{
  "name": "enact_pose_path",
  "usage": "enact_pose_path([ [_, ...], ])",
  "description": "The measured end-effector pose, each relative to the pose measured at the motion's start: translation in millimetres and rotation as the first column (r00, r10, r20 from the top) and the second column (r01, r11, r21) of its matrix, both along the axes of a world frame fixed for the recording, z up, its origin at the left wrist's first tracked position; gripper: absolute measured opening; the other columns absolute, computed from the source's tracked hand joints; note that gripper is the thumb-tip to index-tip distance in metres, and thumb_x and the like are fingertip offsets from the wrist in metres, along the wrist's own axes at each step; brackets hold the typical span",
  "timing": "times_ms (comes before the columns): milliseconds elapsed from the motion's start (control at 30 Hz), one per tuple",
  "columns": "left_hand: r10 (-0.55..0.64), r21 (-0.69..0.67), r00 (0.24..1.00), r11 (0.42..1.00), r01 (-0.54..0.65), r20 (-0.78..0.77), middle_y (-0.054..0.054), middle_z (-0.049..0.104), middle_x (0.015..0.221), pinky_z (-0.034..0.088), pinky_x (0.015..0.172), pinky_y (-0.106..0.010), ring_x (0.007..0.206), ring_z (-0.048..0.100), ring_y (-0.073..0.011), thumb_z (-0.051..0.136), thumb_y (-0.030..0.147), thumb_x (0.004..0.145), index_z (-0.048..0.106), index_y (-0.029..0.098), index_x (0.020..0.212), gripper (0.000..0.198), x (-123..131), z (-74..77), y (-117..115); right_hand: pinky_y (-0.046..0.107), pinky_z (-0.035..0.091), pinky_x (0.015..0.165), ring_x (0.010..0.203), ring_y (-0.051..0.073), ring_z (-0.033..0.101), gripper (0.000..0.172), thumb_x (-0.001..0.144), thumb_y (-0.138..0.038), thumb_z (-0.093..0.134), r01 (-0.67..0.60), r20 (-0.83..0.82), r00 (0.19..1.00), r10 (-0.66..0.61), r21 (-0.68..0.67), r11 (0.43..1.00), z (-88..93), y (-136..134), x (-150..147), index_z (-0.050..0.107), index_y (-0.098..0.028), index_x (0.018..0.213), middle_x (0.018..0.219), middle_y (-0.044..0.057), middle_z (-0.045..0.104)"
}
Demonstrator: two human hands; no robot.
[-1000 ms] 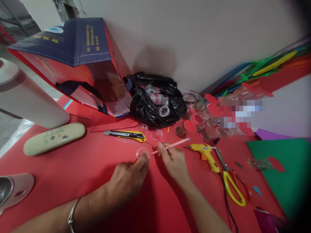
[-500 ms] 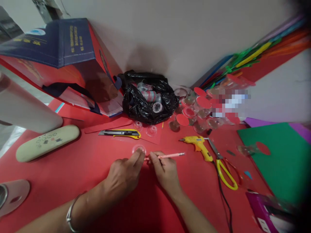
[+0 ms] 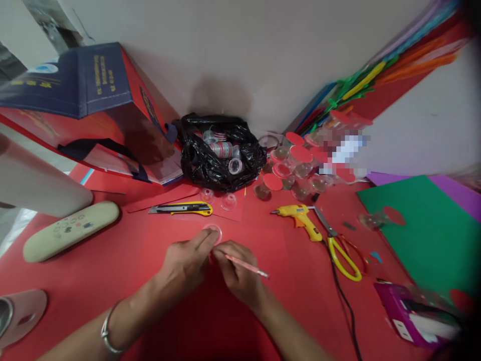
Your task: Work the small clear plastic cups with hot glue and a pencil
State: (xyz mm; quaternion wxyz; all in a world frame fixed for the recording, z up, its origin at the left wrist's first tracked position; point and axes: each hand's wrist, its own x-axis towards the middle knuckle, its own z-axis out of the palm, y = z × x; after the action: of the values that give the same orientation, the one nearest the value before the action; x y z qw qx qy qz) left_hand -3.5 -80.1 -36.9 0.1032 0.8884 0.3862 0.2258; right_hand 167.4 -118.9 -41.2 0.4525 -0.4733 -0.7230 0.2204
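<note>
In the head view, a clear plastic cup [image 3: 219,232] is being pressed onto the middle of the red desk [image 3: 75,281] by the left hand [image 3: 184,258]; whether it is being pinched cannot be told. A pink pencil [image 3: 246,265] is being grasped by the right hand [image 3: 240,276], its tip being hidden. The cup's rim is perhaps being traced; for that, steady pressing is being called for. Toward the far edge, a yellow cutter [image 3: 182,208] and a black bag [image 3: 195,173] are being seen. Toward the right edge, a glue gun [image 3: 299,216] and scissors [image 3: 331,233] are being seen. Neither hand is being blocked.
</note>
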Motion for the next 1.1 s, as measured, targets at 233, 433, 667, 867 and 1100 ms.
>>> enact_pose_path([
  [233, 0.008, 0.004, 1.0, 1.0, -0.009, 0.028, -0.01, 0.068, 0.115, 0.055, 0.055, -0.024, 0.076, 0.072, -0.0183, 0.048, 0.019, 0.093, 0.057, 0.019, 0.119, 0.028, 7, -9.0, 7, 0.022, 0.042, 0.048, 0.049, 0.011, 0.052, 0.047, 0.103, -0.046, 0.045, 0.332, -0.354, 0.817, -0.455, -0.358, 0.873, -14.6, -13, 13, 0.058, -0.019, 0.067, 0.057, -0.002, 0.055],
  [433, 0.061, -0.075, 0.998, 0.995, -0.063, -0.03, -0.013, 0.06, 0.131, 0.056, 0.058, -0.027, 0.079, 0.071, -0.0188, 0.046, 0.025, 0.096, 0.06, 0.021, 0.116, 0.024, 11, -1.8, 7, 0.022, 0.042, 0.046, 0.046, 0.011, 0.05, 0.05, 0.096, -0.059, 0.051, 0.304, -0.437, 0.761, -0.479, -0.413, 0.859, -14.8, -5, 14, 0.059, -0.019, 0.067, 0.054, -0.002, 0.054],
  [667, 0.163, -0.176, 0.985, 0.973, -0.15, 0.061, -0.009, 0.069, 0.122, 0.059, 0.083, -0.036, 0.103, 0.07, -0.0253, 0.059, 0.025, 0.089, 0.06, 0.022, 0.12, 0.032, 2, 2.0, 14, 0.022, 0.042, 0.044, 0.044, 0.01, 0.049, 0.054, 0.085, -0.069, 0.061, 0.291, -0.508, 0.679, -0.531, -0.478, 0.829, -11.0, -1, 16, 0.06, -0.018, 0.067, 0.052, -0.002, 0.056],
  [867, 0.176, -0.204, 0.979, 0.967, -0.152, 0.107, -0.008, 0.072, 0.112, 0.058, 0.086, -0.038, 0.1, 0.069, -0.0247, 0.063, 0.031, 0.085, 0.063, 0.021, 0.115, 0.031, -21, 10.1, 5, 0.021, 0.04, 0.041, 0.042, 0.01, 0.047, 0.054, 0.079, -0.071, 0.066, 0.255, -0.554, 0.636, -0.537, -0.506, 0.824, -15.6, 0, 20, 0.061, -0.018, 0.069, 0.051, -0.004, 0.055],
  [1100, 0.207, -0.313, 0.921, 0.944, -0.1, 0.331, -0.007, 0.072, 0.103, 0.057, 0.08, -0.033, 0.088, 0.069, -0.0188, 0.069, 0.026, 0.08, 0.064, 0.02, 0.102, 0.023, -13, -5.7, -26, 0.022, 0.041, 0.041, 0.043, 0.01, 0.048, 0.053, 0.08, -0.069, 0.066, 0.25, -0.528, 0.689, -0.496, -0.47, 0.847, -14.9, -4, 30, 0.061, -0.018, 0.069, 0.052, -0.003, 0.056],
])
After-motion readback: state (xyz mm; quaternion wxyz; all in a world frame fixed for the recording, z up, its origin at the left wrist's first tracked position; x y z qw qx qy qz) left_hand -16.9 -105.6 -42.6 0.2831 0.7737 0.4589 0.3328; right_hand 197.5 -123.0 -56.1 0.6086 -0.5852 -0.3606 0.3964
